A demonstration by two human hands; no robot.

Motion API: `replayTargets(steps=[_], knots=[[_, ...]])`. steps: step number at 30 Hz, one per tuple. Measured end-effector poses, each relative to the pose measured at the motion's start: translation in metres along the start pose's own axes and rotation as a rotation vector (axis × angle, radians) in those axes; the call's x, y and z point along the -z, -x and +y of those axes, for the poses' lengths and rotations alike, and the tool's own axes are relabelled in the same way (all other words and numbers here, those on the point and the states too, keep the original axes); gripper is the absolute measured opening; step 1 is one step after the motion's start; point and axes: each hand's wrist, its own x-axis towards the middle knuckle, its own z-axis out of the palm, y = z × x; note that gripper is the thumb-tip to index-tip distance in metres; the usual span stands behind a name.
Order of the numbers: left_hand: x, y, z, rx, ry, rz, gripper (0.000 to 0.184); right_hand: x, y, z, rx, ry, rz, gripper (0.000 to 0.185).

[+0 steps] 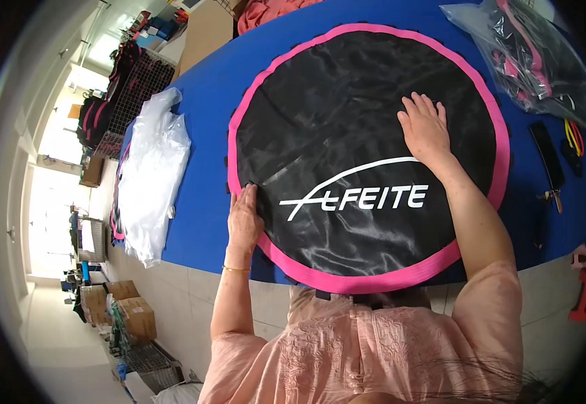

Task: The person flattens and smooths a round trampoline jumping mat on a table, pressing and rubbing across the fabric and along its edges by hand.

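Observation:
A round black fabric mat (pixel 347 114) with a wide pink border lies spread out, with white "FEITE" lettering and a white arc on its near half. Small dark tabs stick out along its rim. My right hand (pixel 428 128) rests flat on the black fabric at the upper right, fingers spread. At the left rim, my left hand (pixel 244 219) lies across the pink border with its fingers stretched forward. A small dark spot shows at those fingertips; I cannot tell what it is. The mat's near edge overhangs the table beside my body.
The mat lies on a blue table (pixel 202 158). Clear plastic bags (pixel 155 161) are piled on the left. A filled plastic bag (pixel 529 60) is at the far right, near a black strip (pixel 547 155) and keys (pixel 550 196). Cardboard boxes (pixel 135 313) stand on the floor.

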Motion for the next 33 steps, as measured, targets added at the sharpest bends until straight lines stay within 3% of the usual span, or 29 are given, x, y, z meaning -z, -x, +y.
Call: replayTargets(steps=[6,13,19,22,27,33], knots=[[0.009,0.017,0.022,-0.076,0.045,0.005,0.061,-0.003,0.000,0.002,0.027,0.019,0.030,0.051],[-0.016,-0.060,-0.018,-0.133,0.100,0.036,0.065,-0.005,0.000,0.004,0.040,0.021,0.053,0.051],[-0.024,-0.128,-0.045,0.023,0.117,0.007,0.062,-0.006,0.000,0.006,0.061,0.012,0.056,0.051],[-0.025,-0.124,-0.043,0.038,0.118,-0.019,0.062,-0.005,0.001,0.006,0.057,0.003,0.055,0.051],[-0.014,-0.049,-0.007,-0.178,0.066,0.024,0.069,-0.003,0.001,0.002,0.031,0.026,0.033,0.051],[-0.011,-0.050,-0.015,-0.086,0.078,0.028,0.071,-0.004,0.001,0.003,0.041,0.025,0.032,0.051]])
